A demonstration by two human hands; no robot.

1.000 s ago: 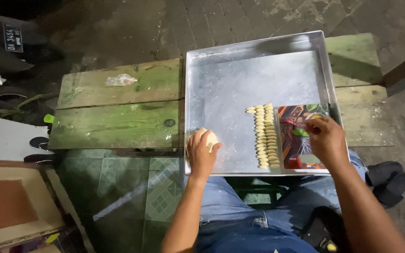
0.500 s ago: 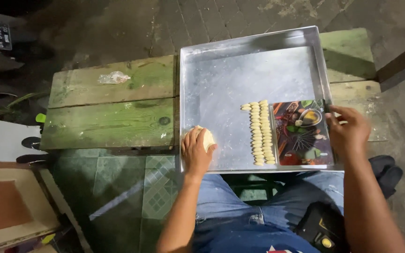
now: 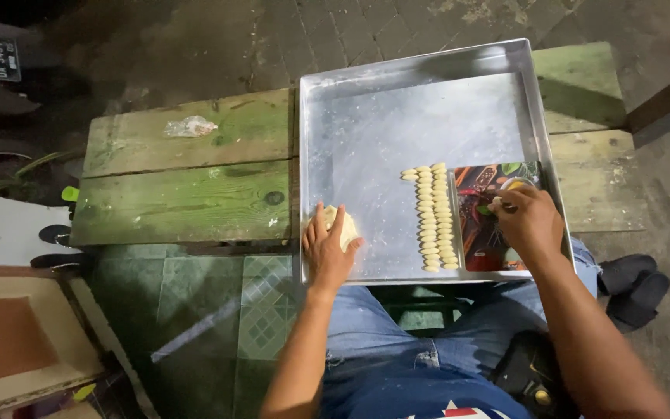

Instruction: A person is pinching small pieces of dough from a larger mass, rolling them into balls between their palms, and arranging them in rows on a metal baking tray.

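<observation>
The right hand [image 3: 531, 223] has come back from the tray's right edge and now sits over the picture board [image 3: 482, 233], a little nearer the body than 0.5 seconds ago. The left hand [image 3: 327, 248] has stayed put on its lump of dough [image 3: 347, 230].

Nearest are blue jeans [image 3: 397, 365]. Just past them is the front rim of the big metal tray [image 3: 420, 116]. The left hand lies at that front left corner, its grip loose and curled around the pale dough lump, fingers partly open. The right hand's grip is pinched shut on a small pale bit, with a thin tool under the fingers; I cannot tell more about it.

Between the hands stand 2 neat rows of small dough pieces [image 3: 436, 221], pale yellow, touching the board's left side.

Farther off, most of the tray floor is bare and dusty, with lots of room. The tray rests on a green wooden worktop [image 3: 180, 178], which stretches far left.
</observation>
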